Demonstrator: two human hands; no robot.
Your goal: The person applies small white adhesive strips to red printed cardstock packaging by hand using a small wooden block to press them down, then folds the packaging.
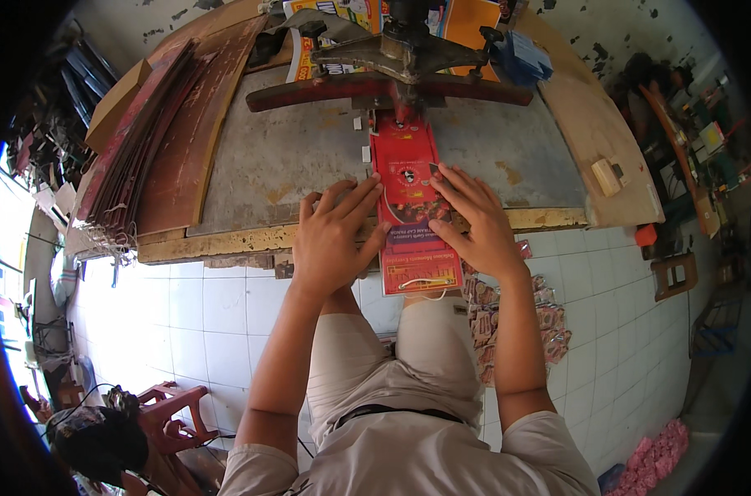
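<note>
A long red printed card (408, 194) lies lengthwise on the grey worktable, its near end sticking out past the table edge over my lap. A white cord loop (417, 283) hangs at that near end. My left hand (336, 231) rests along the card's left edge, fingers stretched out and thumb on the edge. On the opposite side my right hand (481, 221) lies with its fingers spread, their tips touching the right edge. The card's far end runs under a dark metal press head (404, 50) with a red crossbar (326, 93). Two small white blocks (366, 155) sit left of the card.
Dark red boards (135, 140) are stacked on the table's left side. A small wooden block (608, 177) sits at the right. Blue sheets (526, 59) and colourful prints lie behind the press. Small printed packets (549, 326) cover floor tiles near my right; a red stool (177, 413) stands lower left.
</note>
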